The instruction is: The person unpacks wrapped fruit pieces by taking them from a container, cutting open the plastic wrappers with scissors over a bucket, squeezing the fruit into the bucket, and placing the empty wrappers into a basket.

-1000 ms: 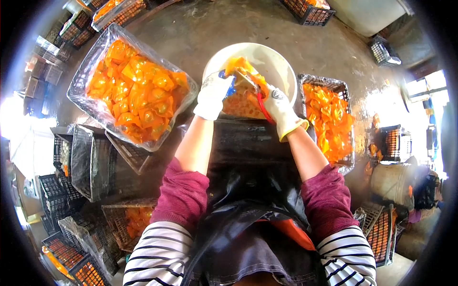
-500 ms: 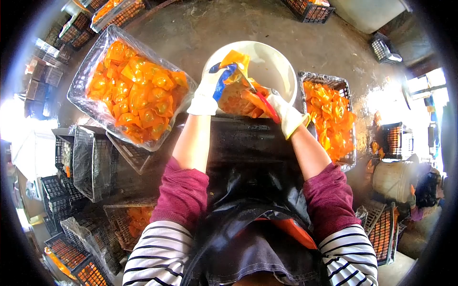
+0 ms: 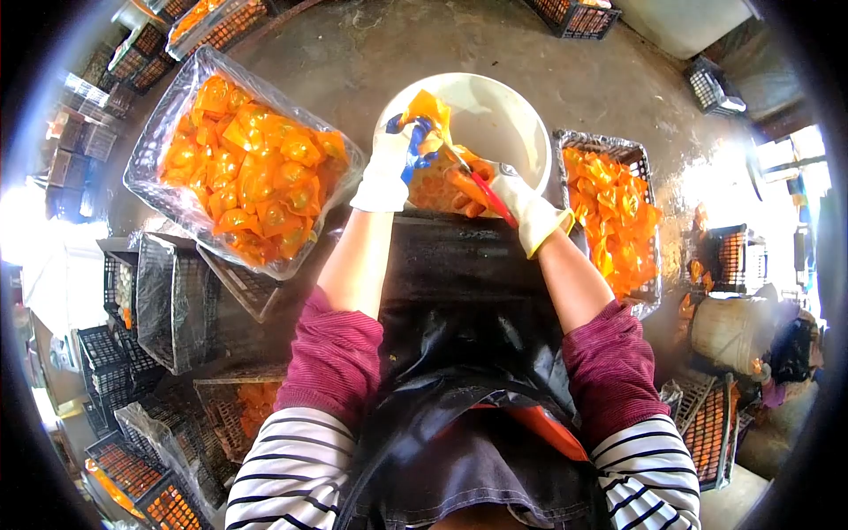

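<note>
Over the white round tub (image 3: 528,119) both my gloved hands work close together. My left hand (image 3: 390,168), in a white and blue glove, is closed on an orange plastic packet (image 3: 427,107) that sticks up from its fingers. Red-handled scissors (image 3: 496,201) are in my right hand (image 3: 519,203), whose glove is white with orange fingers. The blades point up and left, close against the packet; whether they cut into it I cannot make out. Orange pieces, partly hidden by my hands, lie in the bottom of the tub.
On the left, a plastic-lined crate (image 3: 159,181) holds many shiny orange packets. To the right of the tub stands a black crate (image 3: 601,143) with more orange packets. Stacked black crates (image 3: 168,305) stand lower left. A pale bucket (image 3: 729,331) is at the far right.
My left fingers have shifted around the orange packet, which has moved slightly left and tilted. The scissors have barely moved, and my right hand stays nearly in place.
</note>
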